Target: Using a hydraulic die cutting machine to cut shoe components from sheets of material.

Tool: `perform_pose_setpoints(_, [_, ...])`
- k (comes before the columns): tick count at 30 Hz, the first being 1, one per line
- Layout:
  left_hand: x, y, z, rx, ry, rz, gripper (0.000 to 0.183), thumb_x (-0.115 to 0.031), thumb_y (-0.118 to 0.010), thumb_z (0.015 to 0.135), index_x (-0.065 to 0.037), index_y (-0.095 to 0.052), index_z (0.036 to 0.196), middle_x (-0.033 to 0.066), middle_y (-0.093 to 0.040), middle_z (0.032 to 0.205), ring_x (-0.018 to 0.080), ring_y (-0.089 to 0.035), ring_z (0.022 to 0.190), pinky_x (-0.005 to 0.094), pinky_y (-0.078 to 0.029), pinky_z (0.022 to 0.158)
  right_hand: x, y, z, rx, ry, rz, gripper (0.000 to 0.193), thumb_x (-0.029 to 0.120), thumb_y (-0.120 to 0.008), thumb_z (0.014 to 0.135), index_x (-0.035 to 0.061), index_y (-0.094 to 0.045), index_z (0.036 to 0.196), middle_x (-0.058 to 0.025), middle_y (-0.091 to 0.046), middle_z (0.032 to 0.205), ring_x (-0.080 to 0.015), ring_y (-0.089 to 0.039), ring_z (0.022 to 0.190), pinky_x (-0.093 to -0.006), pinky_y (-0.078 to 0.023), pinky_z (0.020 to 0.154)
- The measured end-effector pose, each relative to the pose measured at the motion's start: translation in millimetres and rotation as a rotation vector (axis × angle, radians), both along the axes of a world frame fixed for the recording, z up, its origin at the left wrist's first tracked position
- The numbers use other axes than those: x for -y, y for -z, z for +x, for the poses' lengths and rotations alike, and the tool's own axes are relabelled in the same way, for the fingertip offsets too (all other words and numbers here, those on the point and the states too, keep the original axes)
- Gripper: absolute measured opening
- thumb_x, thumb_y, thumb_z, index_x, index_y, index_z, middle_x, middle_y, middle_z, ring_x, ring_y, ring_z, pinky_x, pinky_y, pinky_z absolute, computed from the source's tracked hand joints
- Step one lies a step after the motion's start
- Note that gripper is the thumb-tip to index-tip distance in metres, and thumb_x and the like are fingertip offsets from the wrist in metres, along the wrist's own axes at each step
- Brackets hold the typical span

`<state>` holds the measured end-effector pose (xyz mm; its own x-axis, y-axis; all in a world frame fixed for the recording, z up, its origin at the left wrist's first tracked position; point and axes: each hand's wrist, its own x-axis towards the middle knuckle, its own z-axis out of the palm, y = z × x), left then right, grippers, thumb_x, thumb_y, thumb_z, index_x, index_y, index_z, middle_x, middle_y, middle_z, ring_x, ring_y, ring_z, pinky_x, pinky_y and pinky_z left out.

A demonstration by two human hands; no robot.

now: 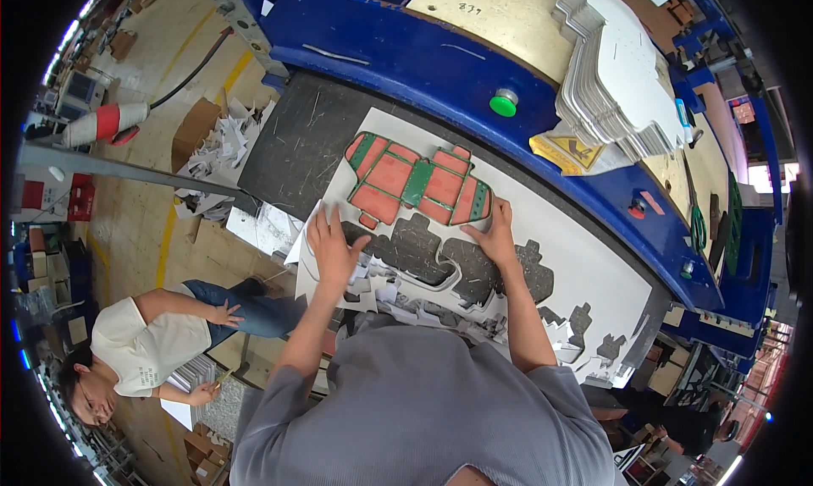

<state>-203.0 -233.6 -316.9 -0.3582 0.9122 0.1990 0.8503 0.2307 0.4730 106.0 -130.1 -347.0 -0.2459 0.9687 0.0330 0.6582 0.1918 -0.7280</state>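
Note:
A cutting die (417,181) with red foam pads and green strips lies on a white cardboard sheet (584,257). Cut-out holes in the sheet show the dark bed beneath, just nearer to me than the die. My left hand (333,247) rests by the sheet's left edge, fingers spread, a little below the die's left part; it holds nothing that I can see. At the die's right end is my right hand (498,234), thumb and fingers apart around its near corner, touching or very close to it.
Beyond the sheet runs a blue machine beam (406,50) with a green button (504,103). A stack of cut white cardboard pieces (614,80) stands on the ledge above. Paper scraps (398,304) lie close to my body. On the left, a person (152,342) in a white shirt is near.

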Motion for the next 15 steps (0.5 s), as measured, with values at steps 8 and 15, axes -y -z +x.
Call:
perform_pose_setpoints(8, [12.5, -18.3, 78.1, 0.242, 0.981, -0.779, 0.046, -0.044, -0.051, 0.090, -0.002, -0.068, 0.084, 0.0191, -0.065, 0.089, 0.0370, -0.062, 0.091, 0.0448, -0.049, 0.081, -38.0, -61.6, 26.2, 0.066, 0.089, -0.111, 0.042, 0.023, -0.073, 0.079, 0.0003, -0.061, 0.112, -0.0130, -0.060, 0.087, -0.0231, -0.058, 0.074, -0.0334, -0.048, 0.067])
perform_pose_setpoints(15, [-63.0, -14.1, 117.2, -0.116, 1.216, -1.070, 0.054, -0.051, -0.044, 0.089, -0.005, -0.068, 0.103, 0.0188, -0.061, 0.117, 0.0383, -0.053, 0.115, 0.0462, -0.039, 0.099, -88.2, -151.1, -35.3, -0.061, 0.066, 0.206, 0.036, 0.031, -0.066, 0.086, -0.0002, -0.063, 0.068, -0.0134, -0.054, 0.055, -0.0262, -0.049, 0.048, -0.0352, -0.041, 0.051])
